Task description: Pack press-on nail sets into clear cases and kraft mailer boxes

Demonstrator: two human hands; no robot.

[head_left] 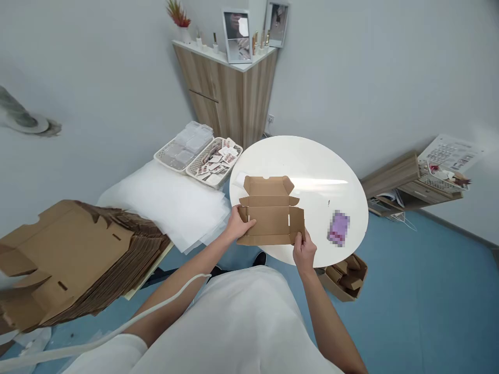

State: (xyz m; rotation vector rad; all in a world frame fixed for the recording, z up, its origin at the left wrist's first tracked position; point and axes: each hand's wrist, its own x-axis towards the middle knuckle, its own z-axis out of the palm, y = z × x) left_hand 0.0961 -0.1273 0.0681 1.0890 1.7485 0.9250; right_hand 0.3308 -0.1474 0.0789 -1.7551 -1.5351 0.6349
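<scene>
Cardboard box (268,221) unfolded over near-left edge of worktop (312,160). Left hand (236,225) fingers clamp left side, right hand (305,253) fingers pinch right flap; opposed grip probably keeps it level.

Bare forearms (185,275) extended forward | left hand (236,226) gripping, thumb (249,224) pointing inward | right hand (304,253) gripping, palm inward
</scene>
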